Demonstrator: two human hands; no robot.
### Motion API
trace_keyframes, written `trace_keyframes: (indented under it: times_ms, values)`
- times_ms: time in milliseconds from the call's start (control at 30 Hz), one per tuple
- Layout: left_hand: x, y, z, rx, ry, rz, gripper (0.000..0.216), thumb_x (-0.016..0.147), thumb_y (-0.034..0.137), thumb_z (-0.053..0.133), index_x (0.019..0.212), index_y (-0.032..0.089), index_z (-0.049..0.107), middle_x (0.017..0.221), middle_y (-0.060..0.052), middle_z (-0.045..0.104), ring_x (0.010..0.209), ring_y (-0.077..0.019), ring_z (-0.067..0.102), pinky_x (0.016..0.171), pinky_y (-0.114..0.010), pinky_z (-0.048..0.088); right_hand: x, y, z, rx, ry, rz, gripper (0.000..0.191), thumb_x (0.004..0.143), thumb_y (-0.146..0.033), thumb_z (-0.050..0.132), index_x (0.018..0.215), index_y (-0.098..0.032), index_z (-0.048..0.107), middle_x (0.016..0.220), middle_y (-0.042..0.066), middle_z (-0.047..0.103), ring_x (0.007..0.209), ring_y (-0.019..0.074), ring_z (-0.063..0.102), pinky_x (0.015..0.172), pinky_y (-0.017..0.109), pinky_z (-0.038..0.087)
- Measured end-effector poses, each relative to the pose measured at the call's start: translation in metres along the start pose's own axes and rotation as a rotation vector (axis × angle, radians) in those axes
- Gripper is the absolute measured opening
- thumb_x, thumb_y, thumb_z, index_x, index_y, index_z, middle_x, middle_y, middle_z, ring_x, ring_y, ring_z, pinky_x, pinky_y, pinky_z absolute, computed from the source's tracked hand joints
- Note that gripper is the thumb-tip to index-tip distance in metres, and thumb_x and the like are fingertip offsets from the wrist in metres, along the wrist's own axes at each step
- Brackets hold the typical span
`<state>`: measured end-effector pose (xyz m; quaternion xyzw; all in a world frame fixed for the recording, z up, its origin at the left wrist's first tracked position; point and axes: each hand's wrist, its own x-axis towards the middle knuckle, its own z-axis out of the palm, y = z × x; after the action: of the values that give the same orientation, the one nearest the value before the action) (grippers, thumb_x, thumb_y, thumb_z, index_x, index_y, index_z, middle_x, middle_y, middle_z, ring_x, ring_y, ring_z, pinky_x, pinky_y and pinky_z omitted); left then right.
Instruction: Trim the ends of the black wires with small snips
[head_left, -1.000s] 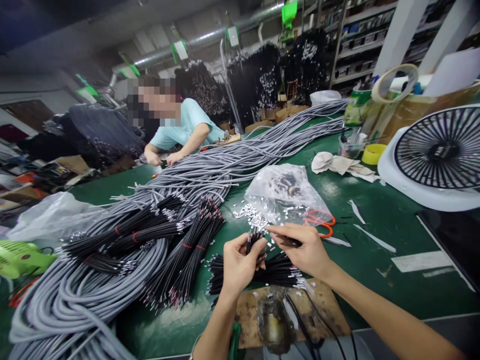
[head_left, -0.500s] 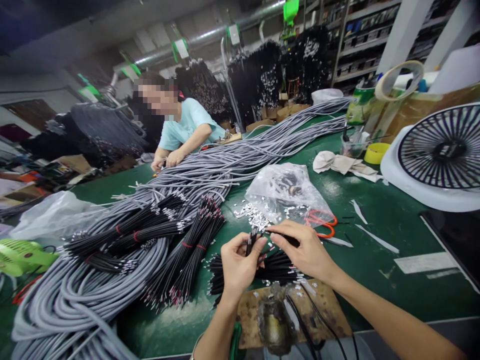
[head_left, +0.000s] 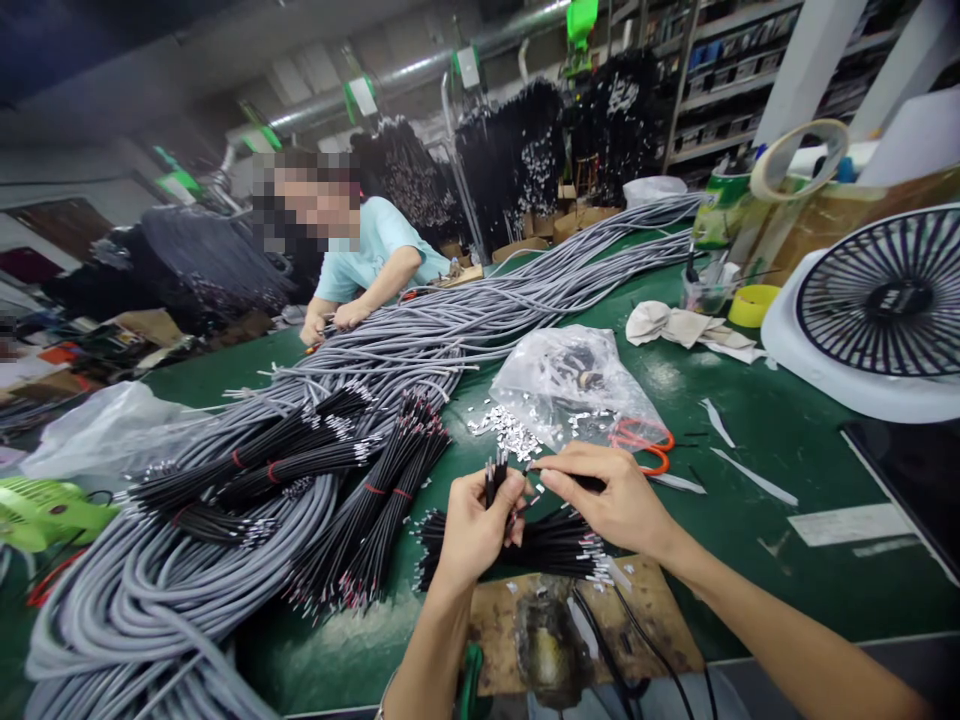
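My left hand (head_left: 474, 525) is closed round a small bunch of short black wires (head_left: 494, 472) whose tips stick up above the thumb. My right hand (head_left: 613, 498) pinches a single black wire (head_left: 583, 483) just right of that bunch, fingertips almost touching the left thumb. Under both hands lies a loose pile of short black wires (head_left: 559, 545) with stripped ends on the green table (head_left: 757, 440). A heap of tiny silver terminals (head_left: 506, 430) lies just beyond the hands, next to a clear plastic bag (head_left: 574, 385).
Bundles of black wires (head_left: 360, 495) tied with red bands rest on long grey cables (head_left: 225, 560) at left. Orange scissors (head_left: 645, 445) lie by the bag. A white fan (head_left: 877, 310) stands right. A brown board (head_left: 555, 620) sits at the near edge. Another person (head_left: 360, 260) works across the table.
My left hand has turned slightly and lifted the wire bunch a little. My right hand stays close beside it. The person opposite shifted their hands slightly along the grey cables.
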<state>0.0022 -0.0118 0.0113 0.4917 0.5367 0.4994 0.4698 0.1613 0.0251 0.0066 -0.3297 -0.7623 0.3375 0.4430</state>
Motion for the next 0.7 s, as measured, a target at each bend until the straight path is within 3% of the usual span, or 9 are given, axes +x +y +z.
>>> trace_keyframes:
  times_ms: [267,367,467,567,700]
  values:
    - [-0.0040,0.0036,0.0039,-0.078,-0.218,-0.102,0.039,0.073,0.047,0.058,0.059,0.012,0.051,0.046,0.006,0.038,0.027,-0.0018,0.037,0.026,-0.013,0.025,0.0030,0.0021,-0.0020,0.188,-0.012,-0.031,0.021,0.078,-0.030,0.060,0.095,-0.019,0.064,0.087,0.005,0.063,0.079,0.0157,0.057,0.070,0.029,0.045]
    - [-0.0049,0.0004,0.0041,-0.084,-0.271,-0.131,0.038,0.076,0.045,0.056,0.060,0.012,0.050,0.046,0.007,0.035,0.027,-0.0017,0.037,0.026,-0.013,0.024,0.0032,0.0022,-0.0012,0.248,-0.037,-0.023,0.020,0.075,-0.033,0.063,0.089,-0.018,0.063,0.083,0.004,0.059,0.069,0.0127,0.054,0.061,0.026,0.043]
    - [-0.0051,-0.0004,0.0025,-0.095,-0.291,-0.131,0.038,0.078,0.045,0.054,0.058,0.013,0.047,0.046,0.007,0.033,0.027,-0.0015,0.036,0.026,-0.013,0.022,0.0043,0.0029,-0.0028,0.271,-0.048,-0.010,0.019,0.077,-0.036,0.060,0.082,-0.017,0.062,0.078,0.002,0.055,0.055,0.0090,0.045,0.049,0.023,0.036]
    - [-0.0054,0.0019,0.0027,-0.104,-0.292,-0.127,0.038,0.077,0.045,0.055,0.057,0.012,0.049,0.046,0.007,0.034,0.028,-0.0012,0.035,0.026,-0.013,0.023,0.0049,0.0039,-0.0037,0.254,-0.033,-0.022,0.020,0.080,-0.034,0.055,0.071,-0.017,0.056,0.069,0.001,0.051,0.061,0.0115,0.046,0.054,0.025,0.036]
    - [-0.0047,0.0031,0.0061,-0.101,-0.213,-0.112,0.035,0.072,0.043,0.061,0.062,0.011,0.052,0.043,0.007,0.040,0.028,-0.0016,0.034,0.027,-0.014,0.025,0.0027,0.0056,0.0009,0.209,-0.076,-0.006,0.022,0.086,-0.034,0.046,0.072,-0.017,0.049,0.069,0.000,0.045,0.063,0.0118,0.044,0.058,0.025,0.035]
